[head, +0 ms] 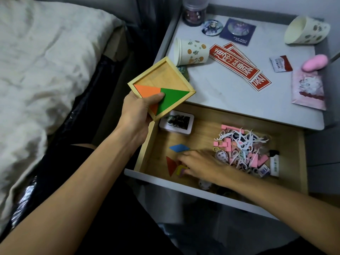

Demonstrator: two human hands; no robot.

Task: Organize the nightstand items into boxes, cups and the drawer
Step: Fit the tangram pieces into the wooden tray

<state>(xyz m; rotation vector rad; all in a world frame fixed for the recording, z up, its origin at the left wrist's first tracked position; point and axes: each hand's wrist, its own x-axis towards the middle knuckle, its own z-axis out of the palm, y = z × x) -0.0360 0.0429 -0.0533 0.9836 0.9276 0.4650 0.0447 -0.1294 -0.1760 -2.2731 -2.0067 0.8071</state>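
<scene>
The square wooden tray (165,78) is gripped by the left hand (137,111), up-left of the right hand (200,166), whose grasp on the small yellow piece (182,169) cannot be told.

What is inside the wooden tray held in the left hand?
An orange triangle and a green triangle lie in the wooden tray; the thumb of the left hand covers part of both.

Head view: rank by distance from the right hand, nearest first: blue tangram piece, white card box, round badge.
1. blue tangram piece: drawer floor, just past the fingers of the right hand.
2. white card box: drawer's back-left corner.
3. round badge: nightstand top, far back.
</scene>
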